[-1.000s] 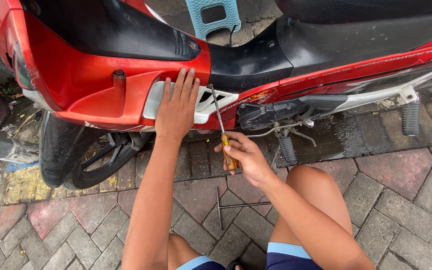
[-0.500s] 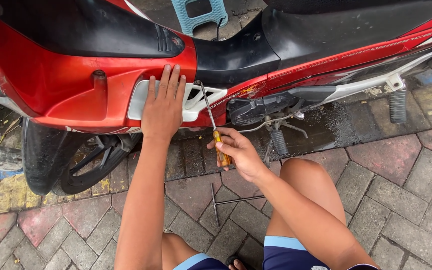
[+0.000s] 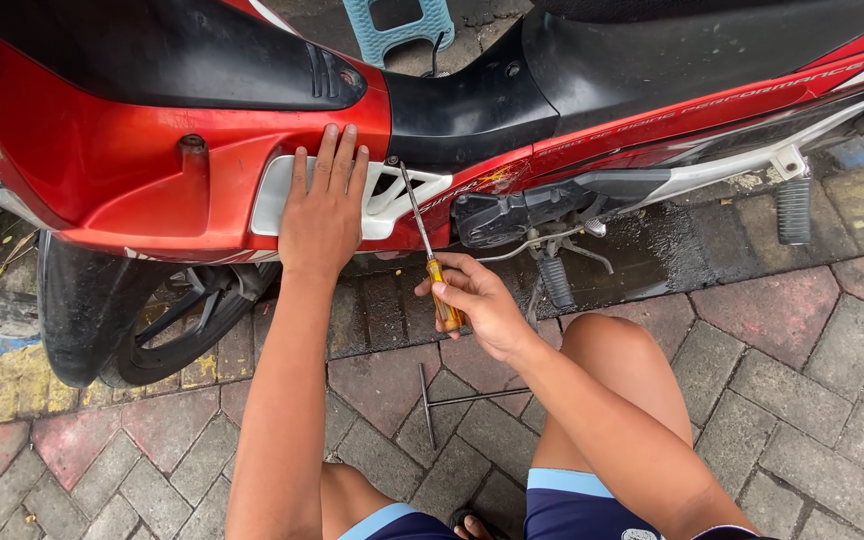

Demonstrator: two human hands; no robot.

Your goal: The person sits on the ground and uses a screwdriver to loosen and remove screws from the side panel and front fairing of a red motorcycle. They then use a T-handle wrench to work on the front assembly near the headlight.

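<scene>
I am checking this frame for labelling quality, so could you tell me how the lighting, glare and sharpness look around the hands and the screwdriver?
Head view: soft, even daylight, with only faint shadows under the motorbike. Mild sheen on the red fairing, no blown-out glare. The left hand, the right hand and the screwdriver are sharp, without motion blur. The paving bends slightly toward the edges, a wide-lens effect.

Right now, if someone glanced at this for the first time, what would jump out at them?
The red motorbike fills the top of the view, with the left hand flat on its white side panel. The right hand holds a yellow-handled screwdriver, tip at the fairing. A T-shaped tool lies on the paving below.
</scene>
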